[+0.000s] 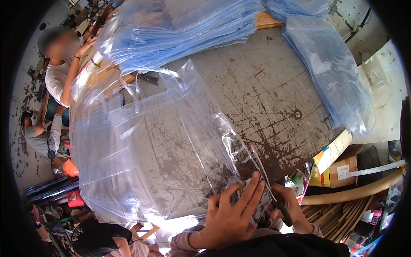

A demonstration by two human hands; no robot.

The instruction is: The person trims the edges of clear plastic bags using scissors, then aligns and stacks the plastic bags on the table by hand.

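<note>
My left hand (233,212) presses flat on the near edge of a clear plastic bag (158,141) that lies on the worn metal table (265,90). My right hand (291,205) grips a pair of scissors (267,184) with dark handles. The blades point away from me along the bag's right edge, just beside my left fingertips. The bag has clear loop handles at its far end.
Stacks of bluish clear bags (180,30) lie at the far side, and another stack (329,73) at the right. A person in a white top (60,73) sits at the far left. Cardboard boxes (338,165) and wooden strips sit at the lower right.
</note>
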